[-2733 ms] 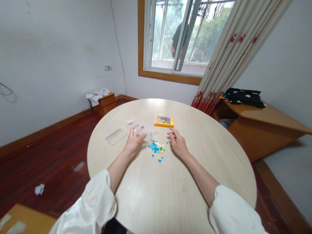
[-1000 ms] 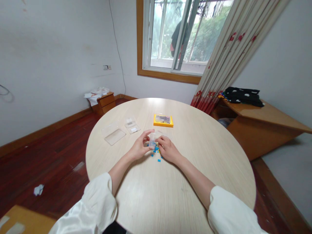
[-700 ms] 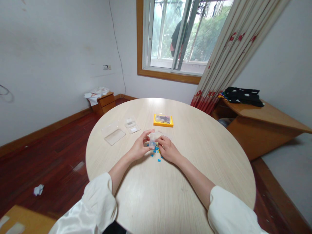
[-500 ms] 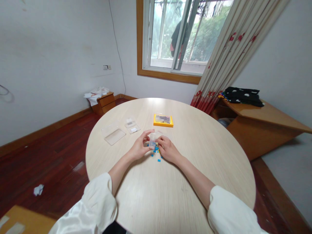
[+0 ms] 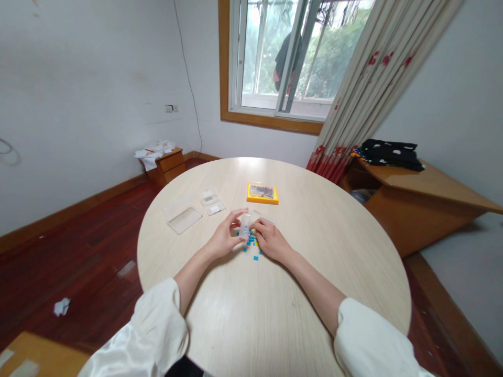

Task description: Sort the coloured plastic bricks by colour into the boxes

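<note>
My left hand point(image 5: 227, 233) grips a small clear plastic box point(image 5: 244, 226) between thumb and fingers, tilted up on its side over the table. Some blue bits show through its wall. My right hand point(image 5: 269, 236) is beside the box's right side, its fingers curled together; whatever they pinch is too small or hidden to make out. Below and between the hands lie several small blue pieces point(image 5: 255, 257) and a few yellow ones point(image 5: 256, 242) on the tabletop. Behind the right fingers, a clear plastic lid-like part point(image 5: 263, 215) partly shows.
On the round pale table point(image 5: 298, 314) a yellow-framed flat case point(image 5: 262, 193) lies beyond my hands. To the left are a clear open box point(image 5: 184, 220) and a smaller clear hinged case point(image 5: 212, 203). A wooden desk point(image 5: 424, 199) with folded black cloth point(image 5: 393, 155) stands at the right.
The hands, the box and the pieces stay almost as they were. The whole view has shifted very slightly.
</note>
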Demonstrator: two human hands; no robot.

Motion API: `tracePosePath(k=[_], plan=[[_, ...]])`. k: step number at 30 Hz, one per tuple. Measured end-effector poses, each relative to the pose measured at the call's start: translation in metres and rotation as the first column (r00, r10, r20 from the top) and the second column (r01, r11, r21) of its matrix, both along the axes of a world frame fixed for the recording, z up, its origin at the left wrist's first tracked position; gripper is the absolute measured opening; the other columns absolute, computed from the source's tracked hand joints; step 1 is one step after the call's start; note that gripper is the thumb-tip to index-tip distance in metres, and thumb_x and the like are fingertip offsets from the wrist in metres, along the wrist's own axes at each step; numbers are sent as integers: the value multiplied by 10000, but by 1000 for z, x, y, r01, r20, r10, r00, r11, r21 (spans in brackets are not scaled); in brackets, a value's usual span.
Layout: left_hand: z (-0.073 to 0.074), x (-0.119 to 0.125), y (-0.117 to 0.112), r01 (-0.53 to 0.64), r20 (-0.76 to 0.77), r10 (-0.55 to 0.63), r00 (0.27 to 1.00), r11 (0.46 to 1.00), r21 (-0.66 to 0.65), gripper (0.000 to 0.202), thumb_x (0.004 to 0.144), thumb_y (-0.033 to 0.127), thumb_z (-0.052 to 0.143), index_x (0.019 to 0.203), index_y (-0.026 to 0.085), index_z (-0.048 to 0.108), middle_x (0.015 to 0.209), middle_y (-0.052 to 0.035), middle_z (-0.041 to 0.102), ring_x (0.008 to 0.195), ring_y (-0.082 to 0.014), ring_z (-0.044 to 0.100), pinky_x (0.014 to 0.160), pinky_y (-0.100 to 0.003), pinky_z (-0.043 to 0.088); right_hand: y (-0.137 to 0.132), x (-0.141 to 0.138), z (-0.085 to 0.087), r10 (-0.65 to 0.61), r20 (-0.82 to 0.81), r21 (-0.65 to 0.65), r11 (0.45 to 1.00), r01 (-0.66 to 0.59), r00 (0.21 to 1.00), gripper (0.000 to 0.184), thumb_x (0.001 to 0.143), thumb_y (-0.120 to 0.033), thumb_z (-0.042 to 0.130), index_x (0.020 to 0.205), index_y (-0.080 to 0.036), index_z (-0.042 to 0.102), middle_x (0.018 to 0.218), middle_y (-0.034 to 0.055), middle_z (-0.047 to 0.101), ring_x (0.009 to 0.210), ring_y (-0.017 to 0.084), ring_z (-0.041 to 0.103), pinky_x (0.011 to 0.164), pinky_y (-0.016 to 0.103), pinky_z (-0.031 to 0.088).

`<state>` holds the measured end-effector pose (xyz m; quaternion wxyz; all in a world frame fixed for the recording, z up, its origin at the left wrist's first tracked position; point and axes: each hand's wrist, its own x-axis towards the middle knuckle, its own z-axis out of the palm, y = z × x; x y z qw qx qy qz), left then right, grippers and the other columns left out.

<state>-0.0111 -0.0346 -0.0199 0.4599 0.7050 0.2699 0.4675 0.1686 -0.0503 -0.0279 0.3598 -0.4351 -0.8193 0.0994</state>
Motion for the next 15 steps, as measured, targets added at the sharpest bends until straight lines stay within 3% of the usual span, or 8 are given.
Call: tracePosePath(k=[9,15], plan=[[2,0,0,-1,23,1,1000,1000,-5,574,640,165,722,1174,237,522,1306,-88,480,1006,-179,525,931,-346,424,-1,-1,2,-35,-1,17,999,35,999,248,793,-34,403,794,-185,600,780,32,550,755,162,535,750,303,440],[6,2,-1,-14,47,16,999,999,-34,580,618,159,740,1145,229,507,1272,-94,501,1049,-191,524,921,-336,423,1,1,-2,-112,39,52,993,110,993,235,804,-54,412,835,-196,597,852,56,572,838,189,533,797,338,451]])
